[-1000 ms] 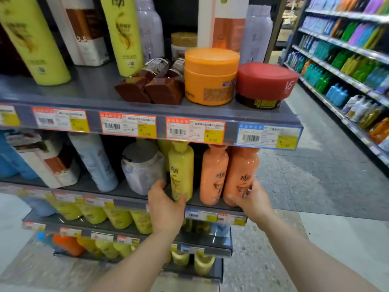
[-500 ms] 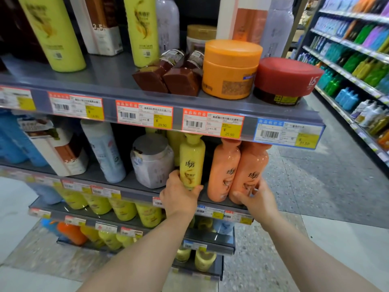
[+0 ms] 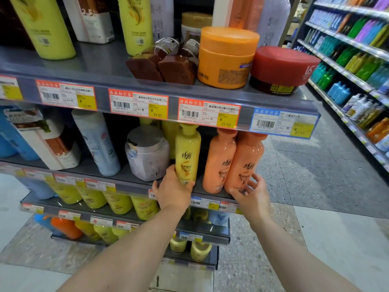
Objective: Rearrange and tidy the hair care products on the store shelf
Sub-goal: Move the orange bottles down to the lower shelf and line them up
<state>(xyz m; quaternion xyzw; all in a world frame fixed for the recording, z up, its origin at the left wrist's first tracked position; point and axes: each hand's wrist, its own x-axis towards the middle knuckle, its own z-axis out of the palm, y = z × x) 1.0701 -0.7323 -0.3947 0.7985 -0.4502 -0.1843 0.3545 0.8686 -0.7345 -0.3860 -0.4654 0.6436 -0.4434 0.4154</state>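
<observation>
A yellow bottle (image 3: 188, 150) stands upright on the second shelf (image 3: 134, 183), and my left hand (image 3: 173, 191) grips its lower part. Right of it stand two orange bottles side by side, one on the left (image 3: 220, 159) and one on the right (image 3: 246, 160). My right hand (image 3: 251, 193) holds the base of the right orange bottle with curled fingers. More yellow bottles stand behind the gripped one, mostly hidden.
A pale lidded jar (image 3: 147, 152), a white-blue bottle (image 3: 96, 142) and a boxed product (image 3: 46, 140) share this shelf. The shelf above carries an orange tub (image 3: 227, 57), a red tub (image 3: 282, 68) and brown bottles (image 3: 164, 64). Lower shelves hold yellow bottles. An aisle lies to the right.
My left hand rose from the shelf edge and closed around the yellow bottle. My right hand stayed at the right orange bottle's base. The view moved closer.
</observation>
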